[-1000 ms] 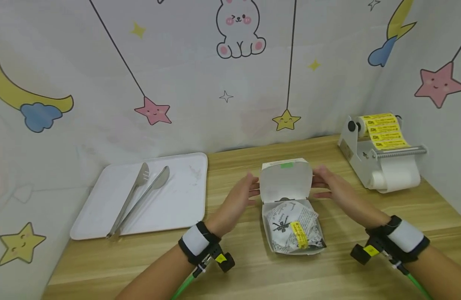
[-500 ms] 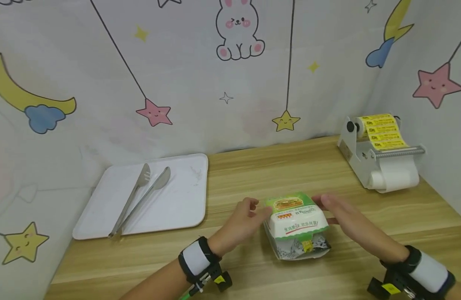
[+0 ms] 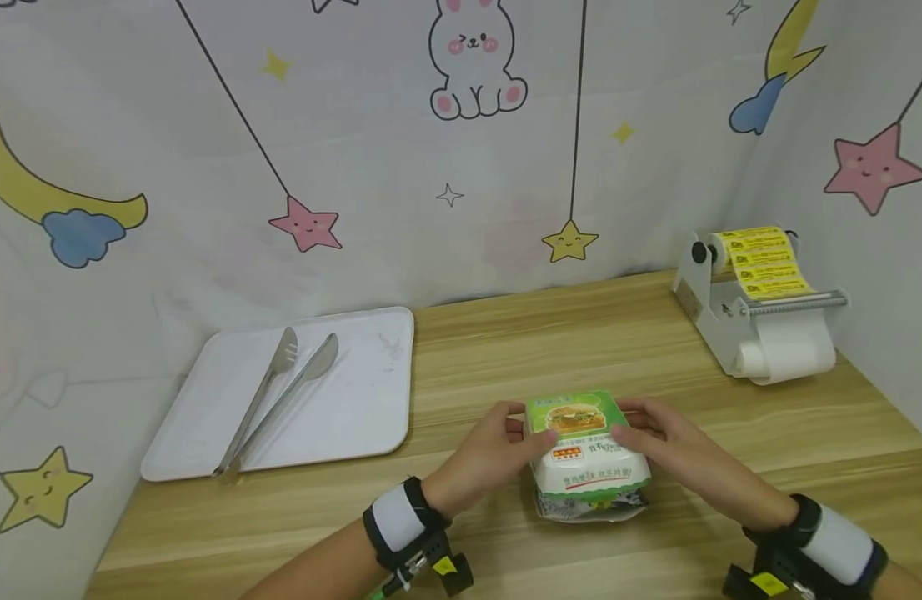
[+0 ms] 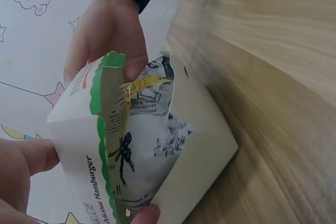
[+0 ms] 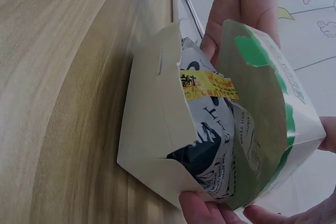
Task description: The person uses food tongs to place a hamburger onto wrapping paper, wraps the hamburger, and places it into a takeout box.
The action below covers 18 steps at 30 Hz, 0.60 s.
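A green and white hamburger box (image 3: 588, 454) stands on the wooden table, its lid lowered but a gap left along the front. Inside sits a paper-wrapped burger (image 4: 144, 135) printed in black, with a yellow label (image 5: 207, 85) stuck on the wrap. My left hand (image 3: 483, 458) grips the box's left side, thumb on the lid and fingers around the side and back. Opposite it, my right hand (image 3: 682, 458) holds the right side the same way, its thumb on the lid's edge. The wrist views show fingers touching the lower part too.
To the left lies a white tray (image 3: 363, 408) bearing two pairs of metal tongs or long utensils (image 3: 281, 392). A label dispenser (image 3: 761, 308) with a roll of yellow labels stands at the back right. A printed curtain (image 3: 386, 167) hangs behind the table.
The lid stood upright a second ago, showing the wrapped burger; it has swung forward and down over it. Both hands have followed it toward me, and their thumbs now lie on the lid.
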### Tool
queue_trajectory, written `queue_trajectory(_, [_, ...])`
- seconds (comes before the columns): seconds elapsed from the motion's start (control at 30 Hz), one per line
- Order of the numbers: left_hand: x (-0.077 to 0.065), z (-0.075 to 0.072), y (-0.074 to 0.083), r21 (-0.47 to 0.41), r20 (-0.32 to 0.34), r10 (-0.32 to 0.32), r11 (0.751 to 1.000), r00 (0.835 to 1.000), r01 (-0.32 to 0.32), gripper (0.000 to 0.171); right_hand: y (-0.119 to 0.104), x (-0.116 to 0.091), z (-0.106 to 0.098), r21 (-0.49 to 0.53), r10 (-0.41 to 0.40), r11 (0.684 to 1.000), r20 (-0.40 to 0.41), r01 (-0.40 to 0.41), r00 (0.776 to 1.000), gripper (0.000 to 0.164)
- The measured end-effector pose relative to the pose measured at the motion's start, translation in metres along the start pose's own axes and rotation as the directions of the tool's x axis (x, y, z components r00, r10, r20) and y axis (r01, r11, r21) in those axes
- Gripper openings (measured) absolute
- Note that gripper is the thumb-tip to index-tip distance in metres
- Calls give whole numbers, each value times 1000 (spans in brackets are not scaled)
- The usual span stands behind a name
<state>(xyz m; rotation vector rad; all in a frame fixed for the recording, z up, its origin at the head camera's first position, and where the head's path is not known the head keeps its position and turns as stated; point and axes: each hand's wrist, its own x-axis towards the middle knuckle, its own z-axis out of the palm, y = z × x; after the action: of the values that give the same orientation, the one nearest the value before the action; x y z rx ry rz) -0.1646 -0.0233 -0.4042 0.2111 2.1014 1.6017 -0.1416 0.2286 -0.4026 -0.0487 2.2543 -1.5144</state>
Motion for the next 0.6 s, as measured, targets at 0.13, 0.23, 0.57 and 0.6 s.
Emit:
queue_trajectory(0.13, [-1, 2, -5, -8, -23, 35, 999, 999, -35, 70, 3, -1, 0, 22, 14, 1000, 3, -14, 1000, 68])
queue_trajectory(0.23, [-1, 4, -10, -14, -32, 72, 997, 997, -73, 68, 7, -1, 1, 7, 3, 1000, -1, -3, 1000, 71])
queue_trajectory(0.57, [-8, 1, -27, 308, 112, 219, 920, 969, -243, 112, 20, -4, 7, -94, -176, 981, -34, 172, 984, 63])
queue_trajectory(0.6, [-8, 2, -29, 370, 134, 241, 888, 961, -274, 121, 20, -4, 7, -99, -185, 978, -26, 182, 982, 65])
